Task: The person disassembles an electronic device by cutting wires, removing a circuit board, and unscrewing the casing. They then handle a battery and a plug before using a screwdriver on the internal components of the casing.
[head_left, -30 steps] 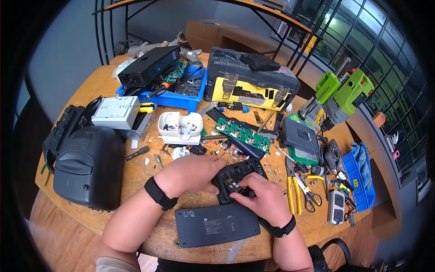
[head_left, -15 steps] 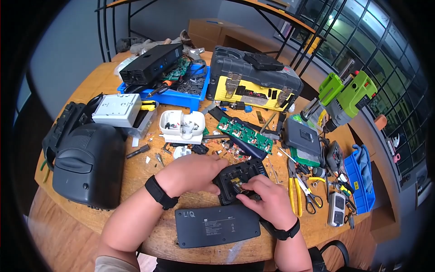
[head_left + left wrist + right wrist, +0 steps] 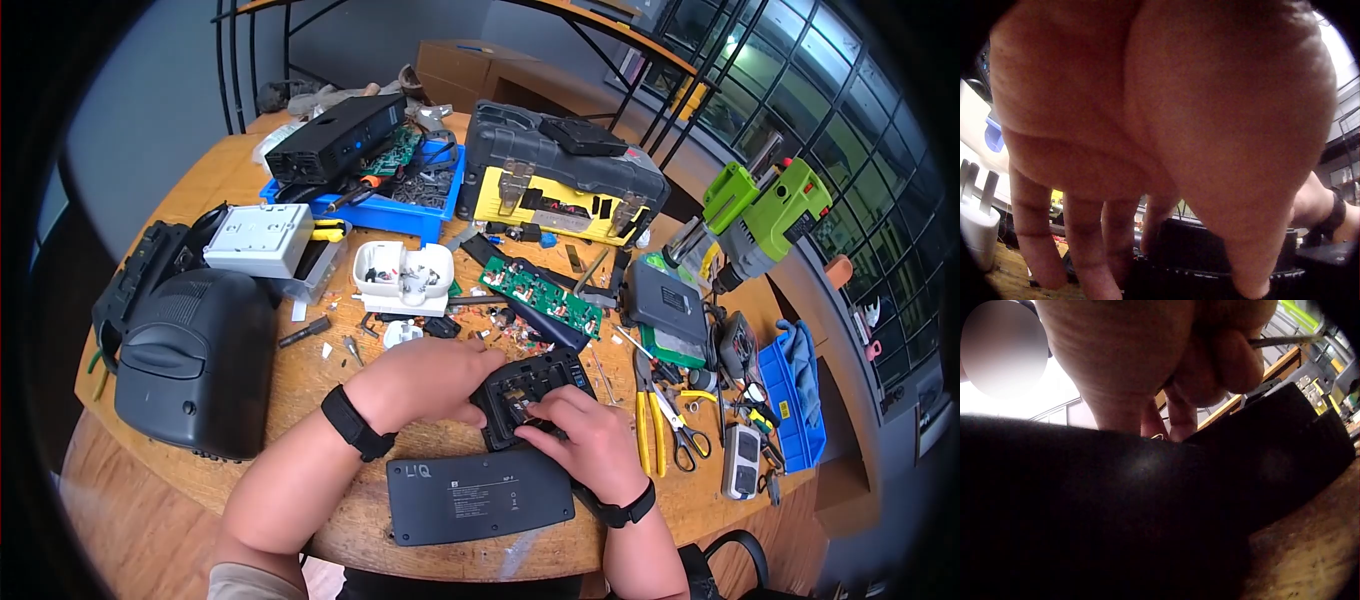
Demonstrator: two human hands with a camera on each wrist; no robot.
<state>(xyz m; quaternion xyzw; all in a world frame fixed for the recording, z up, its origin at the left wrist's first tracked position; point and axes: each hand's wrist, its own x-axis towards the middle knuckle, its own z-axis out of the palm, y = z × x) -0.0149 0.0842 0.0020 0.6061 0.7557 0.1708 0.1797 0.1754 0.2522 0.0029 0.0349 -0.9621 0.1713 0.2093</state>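
Observation:
A black plastic casing [image 3: 545, 370] lies open on the table in the head view, its inner ribs and compartments facing up. My left hand [image 3: 430, 380] holds its left side, the thumb at the near end and the fingers toward the far side. In the left wrist view, the fingers [image 3: 1088, 250] and thumb bend down around the dark casing [image 3: 1191, 244]. My right hand [image 3: 592, 440] pinches a small metallic circuit part [image 3: 517, 410] inside the casing. The right wrist view shows a thin metal rod [image 3: 1285, 341] tucked in the curled fingers; its handle is hidden.
A black cover panel [image 3: 480, 500] lies just in front of the casing. Behind are a green circuit board [image 3: 540, 298], a white housing [image 3: 403, 280] and scattered scraps. Yellow-handled cutters [image 3: 648, 420] and scissors [image 3: 685, 435] lie right; a black case [image 3: 195, 360] stands left.
The right fingers tilted the small part up so its golden face showed, then lowered it again inside the casing. The left hand stays on the casing.

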